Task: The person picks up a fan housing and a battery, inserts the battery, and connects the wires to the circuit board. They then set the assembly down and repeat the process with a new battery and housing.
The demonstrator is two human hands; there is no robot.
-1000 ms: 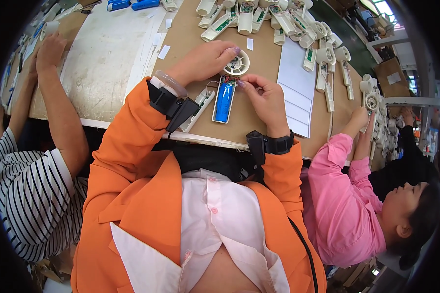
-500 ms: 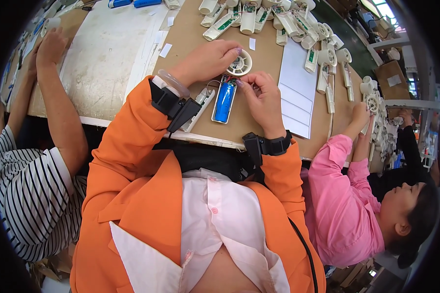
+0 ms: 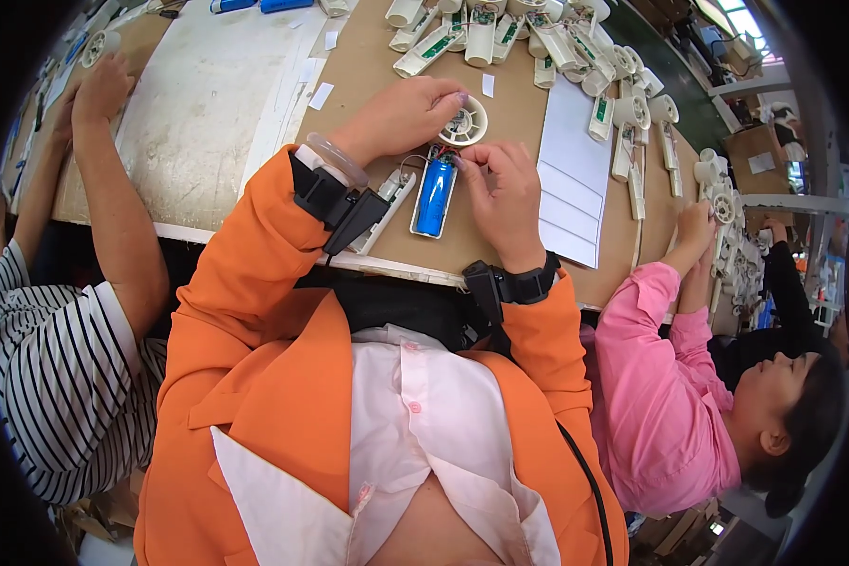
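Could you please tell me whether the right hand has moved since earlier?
Yes, slightly: the right hand has shifted left, away from the white sheet.

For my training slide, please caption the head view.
Left hand holds a white device's round head; right hand is at wires beside its blue cylinder.

On your right, white paper (image 3: pixel 573 179) lies near the front edge of the bench (image 3: pixel 621 241); on your left, a stained white panel (image 3: pixel 198 113) reaches that edge.
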